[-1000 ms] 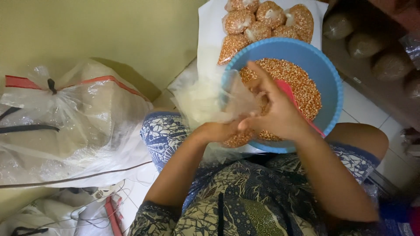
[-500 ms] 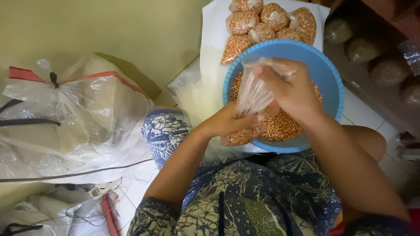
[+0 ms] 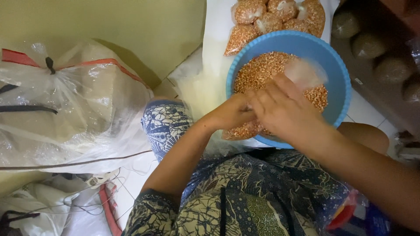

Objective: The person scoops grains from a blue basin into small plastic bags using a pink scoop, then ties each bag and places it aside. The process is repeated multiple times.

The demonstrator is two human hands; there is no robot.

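one blue basin of kernels; two hands; about six filled small bags; one large sack

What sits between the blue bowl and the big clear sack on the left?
In the head view, a stack of flat clear plastic bags lies on the floor between the blue bowl and the big clear sack, with the person's patterned knee nearer.

Warm, dimmish indoor light here, glare glinting off the big plastic sack. Right of it everything smears with motion blur, and the far right corner sinks into shadow

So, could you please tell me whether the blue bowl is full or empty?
Partly full: the blue bowl holds orange-brown kernels below its rim.
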